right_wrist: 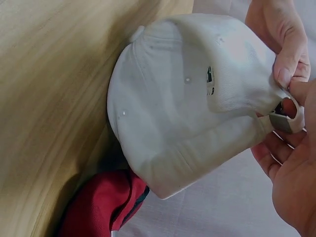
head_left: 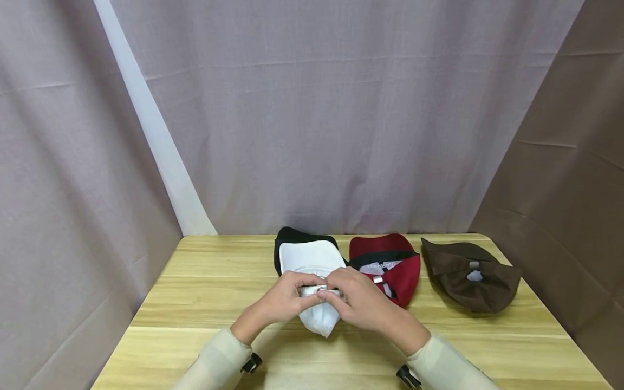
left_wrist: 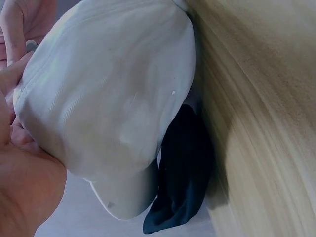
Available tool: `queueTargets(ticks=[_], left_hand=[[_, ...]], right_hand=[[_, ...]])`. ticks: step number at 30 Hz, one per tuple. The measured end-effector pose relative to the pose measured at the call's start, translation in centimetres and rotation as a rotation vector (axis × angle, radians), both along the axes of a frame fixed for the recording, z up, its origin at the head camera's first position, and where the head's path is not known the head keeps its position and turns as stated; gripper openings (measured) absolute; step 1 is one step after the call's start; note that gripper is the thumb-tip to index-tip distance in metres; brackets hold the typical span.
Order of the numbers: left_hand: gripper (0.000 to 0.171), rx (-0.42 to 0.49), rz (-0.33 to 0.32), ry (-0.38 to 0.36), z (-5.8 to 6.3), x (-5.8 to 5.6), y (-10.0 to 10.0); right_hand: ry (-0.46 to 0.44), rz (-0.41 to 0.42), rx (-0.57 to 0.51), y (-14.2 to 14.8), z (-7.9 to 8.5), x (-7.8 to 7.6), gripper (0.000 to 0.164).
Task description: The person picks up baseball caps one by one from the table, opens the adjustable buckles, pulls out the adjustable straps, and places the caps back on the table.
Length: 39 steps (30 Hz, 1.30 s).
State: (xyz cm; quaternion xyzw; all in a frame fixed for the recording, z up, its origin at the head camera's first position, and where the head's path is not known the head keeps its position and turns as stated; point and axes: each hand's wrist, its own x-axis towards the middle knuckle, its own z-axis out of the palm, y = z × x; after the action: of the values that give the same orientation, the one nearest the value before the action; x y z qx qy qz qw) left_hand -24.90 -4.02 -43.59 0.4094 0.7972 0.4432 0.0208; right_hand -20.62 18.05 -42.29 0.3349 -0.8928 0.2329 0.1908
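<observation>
A white baseball cap [head_left: 312,255] is held at its back by both hands, brim pointing away and crown hanging toward the person. My left hand [head_left: 287,297] pinches the rear strap from one side, thumb below and fingers above. From the other side my right hand [head_left: 365,303] pinches it too, the two sets of fingertips meeting in the middle. The right wrist view shows the strap looped through a metal buckle [right_wrist: 280,123] beside the thumbs. In the left wrist view the smooth crown [left_wrist: 108,94] fills the middle and hides most of the strap.
Behind the white cap lies a black cap [head_left: 297,235], partly covered. A red cap [head_left: 408,271] rests just right of the hands, and a brown cap [head_left: 478,290] farther right. All are on a wooden table [head_left: 205,303] with grey curtains [head_left: 312,135] behind.
</observation>
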Motion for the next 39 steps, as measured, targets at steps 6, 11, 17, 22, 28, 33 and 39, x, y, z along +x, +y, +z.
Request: queueTargets(ticks=[6, 11, 17, 22, 28, 33, 39], left_hand=[[0.017, 0.004, -0.011, -0.003, 0.09, -0.01, -0.17], [0.015, 0.014, -0.024, -0.022, 0.02, 0.03, -0.23], [0.011, 0.015, -0.024, -0.060, -0.12, 0.18, -0.40], [0.013, 0.012, -0.023, -0.064, -0.26, 0.02, -0.48], [0.013, 0.017, -0.031, -0.057, -0.12, -0.28, -0.48], [0.015, 0.010, -0.039, -0.068, -0.17, -0.23, -0.64], [0.018, 0.000, -0.036, -0.074, -0.12, -0.19, -0.61]], right_hand=[[-0.011, 0.020, 0.008, -0.20, 0.05, 0.05, 0.022], [-0.037, 0.034, 0.019, -0.25, 0.09, 0.03, 0.021], [-0.121, 0.058, 0.022, -0.21, 0.13, 0.09, 0.017], [-0.104, 0.079, 0.031, -0.19, 0.21, 0.04, 0.016], [-0.106, 0.079, 0.009, -0.13, 0.22, -0.10, 0.016], [-0.122, 0.105, 0.018, -0.04, 0.02, -0.23, 0.013], [-0.142, 0.101, 0.029, 0.25, 0.44, -0.03, 0.008]])
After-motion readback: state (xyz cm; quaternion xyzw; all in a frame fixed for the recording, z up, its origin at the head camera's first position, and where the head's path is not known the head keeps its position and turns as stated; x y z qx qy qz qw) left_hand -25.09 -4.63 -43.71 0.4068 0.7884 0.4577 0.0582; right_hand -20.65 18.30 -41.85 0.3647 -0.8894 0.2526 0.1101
